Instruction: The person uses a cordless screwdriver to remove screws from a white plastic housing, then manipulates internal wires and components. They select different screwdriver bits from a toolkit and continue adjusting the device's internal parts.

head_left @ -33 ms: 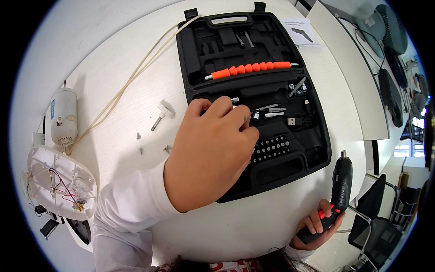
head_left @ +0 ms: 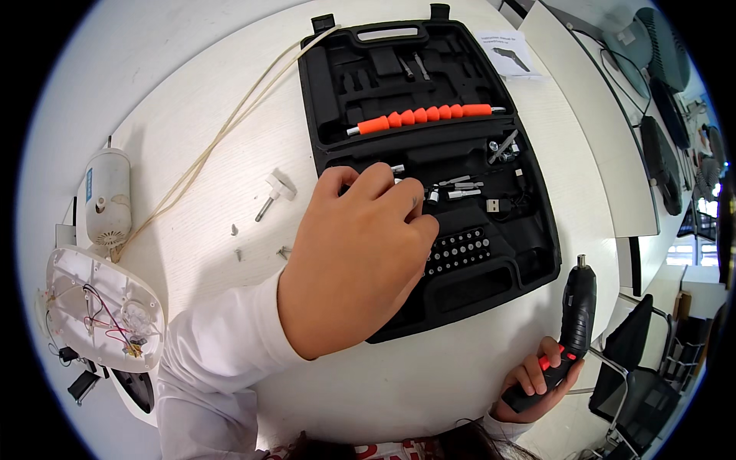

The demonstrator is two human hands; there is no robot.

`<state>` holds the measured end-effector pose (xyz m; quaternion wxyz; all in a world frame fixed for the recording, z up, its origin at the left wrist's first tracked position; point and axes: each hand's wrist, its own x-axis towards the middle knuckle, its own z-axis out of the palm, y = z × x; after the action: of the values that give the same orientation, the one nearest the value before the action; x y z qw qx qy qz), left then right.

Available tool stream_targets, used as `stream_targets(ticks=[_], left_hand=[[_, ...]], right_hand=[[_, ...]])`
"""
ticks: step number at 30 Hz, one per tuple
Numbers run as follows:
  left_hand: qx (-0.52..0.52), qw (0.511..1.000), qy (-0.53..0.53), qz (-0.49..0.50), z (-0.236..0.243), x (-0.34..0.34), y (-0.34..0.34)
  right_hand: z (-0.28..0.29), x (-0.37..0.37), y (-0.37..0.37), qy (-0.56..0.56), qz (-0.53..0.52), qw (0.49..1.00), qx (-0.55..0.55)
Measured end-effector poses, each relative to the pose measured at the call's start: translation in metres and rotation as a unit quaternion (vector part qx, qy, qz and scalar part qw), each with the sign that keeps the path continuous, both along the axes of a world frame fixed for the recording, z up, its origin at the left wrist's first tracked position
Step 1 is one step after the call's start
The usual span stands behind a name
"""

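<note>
My left hand (head_left: 360, 261) reaches over the open black tool case (head_left: 475, 295), its fingers curled down into the middle section. The fingertips are hidden, so what they hold, if anything, does not show. Just beyond the knuckles a small metal piece (head_left: 397, 169) peeks out. Screwdriver bits (head_left: 460, 249) stand in rows right of my hand, and loose silver bits and sockets (head_left: 464, 194) lie above them. My right hand (head_left: 540, 376) is closed round the grip of a black cordless screwdriver (head_left: 579, 307) with red buttons, its tip pointing up, right of the case.
An orange flexible shaft (head_left: 429, 116) lies across the case near its hinge. On the table's left are a white motor (head_left: 109, 198), an opened white housing with wires (head_left: 107, 314), cream cable (head_left: 207, 149), a white knob with a metal shaft (head_left: 276, 188) and loose screws (head_left: 234, 229). A leaflet (head_left: 510, 55) lies far right.
</note>
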<state>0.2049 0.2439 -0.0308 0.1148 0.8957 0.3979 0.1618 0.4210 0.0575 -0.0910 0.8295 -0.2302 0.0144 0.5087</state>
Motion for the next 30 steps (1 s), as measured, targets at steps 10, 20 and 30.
stream_targets(ticks=[10,20,30], left_hand=[[-0.010,1.000,-0.004,-0.007,-0.002,0.001,0.000],[0.019,0.996,0.089,0.006,0.011,-0.001,-0.005],[-0.009,0.998,0.068,0.007,0.005,0.002,-0.003]], right_hand=[[0.000,0.000,0.000,-0.005,0.002,1.000,0.002],[0.001,0.000,0.000,0.007,-0.002,1.000,-0.002],[-0.001,0.000,0.000,0.012,-0.004,1.000,0.002]])
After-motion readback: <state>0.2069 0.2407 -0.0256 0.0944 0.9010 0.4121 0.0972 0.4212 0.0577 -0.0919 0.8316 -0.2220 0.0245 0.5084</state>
